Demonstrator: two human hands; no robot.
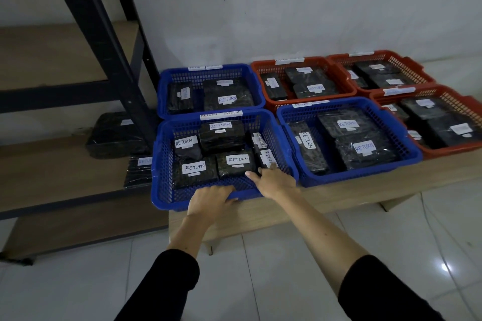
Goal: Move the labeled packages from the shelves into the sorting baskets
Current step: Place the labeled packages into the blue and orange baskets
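Note:
A blue basket (167,164) tagged RETURN OVERDUE stands at the near left of a low wooden bench (339,198). It holds several black wrapped packages with white RETURN labels, such as one (236,164) near the front. My left hand (210,200) grips the basket's front rim. My right hand (273,180) reaches over the rim, fingers extended, touching a package (266,157) at the basket's right side. Two black labeled packages (114,135) (139,171) lie on the lower shelf to the left.
Two more blue baskets (294,122) (167,81) and three red baskets (258,70) (417,65) (469,101) with black packages fill the bench. A dark metal shelf post (104,34) rises at left. White tiled floor (287,268) lies in front.

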